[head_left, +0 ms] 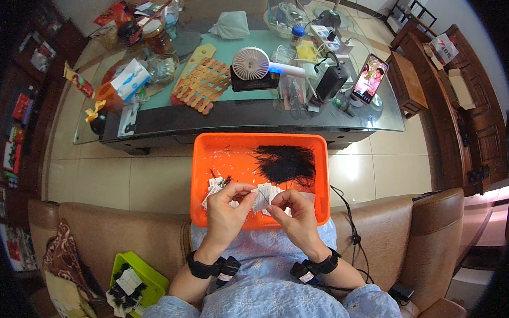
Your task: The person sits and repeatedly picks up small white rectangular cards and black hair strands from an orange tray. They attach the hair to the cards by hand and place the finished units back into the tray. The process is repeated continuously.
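Lower centre, the left hand (227, 210) pinches a white tag (261, 199); keep it flat. The right hand's (295, 210) grip, I can't tell.

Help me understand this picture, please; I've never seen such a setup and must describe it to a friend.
There is no robot here: these are a person's own hands, the left hand and right hand, with black bands on the wrists. The single picture comes from a wide camera worn on the head, looking down, so straight edges bend.

Before the person is an orange tray with black strands and white tags. Both hands' fingertips are at a small white tag with a thin dark line across it; which fingers pinch what is too small to tell.

Beyond stands a glass table bearing a fan, a phone and other odds and ends.
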Available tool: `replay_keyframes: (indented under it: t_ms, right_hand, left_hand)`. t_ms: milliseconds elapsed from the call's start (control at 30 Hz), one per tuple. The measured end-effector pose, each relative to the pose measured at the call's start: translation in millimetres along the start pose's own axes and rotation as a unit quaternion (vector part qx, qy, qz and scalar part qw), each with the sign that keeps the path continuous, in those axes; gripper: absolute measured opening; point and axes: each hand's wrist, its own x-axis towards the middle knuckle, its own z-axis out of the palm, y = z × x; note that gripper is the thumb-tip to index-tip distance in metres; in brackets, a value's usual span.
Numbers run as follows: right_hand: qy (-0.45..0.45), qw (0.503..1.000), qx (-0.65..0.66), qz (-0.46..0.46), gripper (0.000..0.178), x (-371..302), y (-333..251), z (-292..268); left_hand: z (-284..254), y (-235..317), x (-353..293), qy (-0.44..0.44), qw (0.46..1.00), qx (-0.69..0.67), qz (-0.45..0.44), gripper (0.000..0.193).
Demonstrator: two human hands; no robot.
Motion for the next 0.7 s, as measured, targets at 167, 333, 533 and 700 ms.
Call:
replay_keyframes:
  t_ms: [167,333,533,700]
  right_hand:
    - [-0.007,1.0,-0.01,0.013,0.012,-1,-6,4]
    - [-0.015,1.0,0.019,-0.005,0.011,0,-11,5]
    - [-0.04,0.999,0.029,-0.006,0.008,2,-7,7]
    - [-0.093,0.977,0.177,0.076,0.012,2,-13,-3]
  left_hand:
    - [0,3,-6,0.001,0.998,0.048,0.046,0.016]
    - [1,5,-10,-0.044,0.972,-0.211,-0.09,0.019]
    - [-5,-4,-10,-0.102,0.978,-0.166,-0.075,0.016]
    - [-7,-5,-9,-0.037,0.994,-0.091,-0.041,0.013]
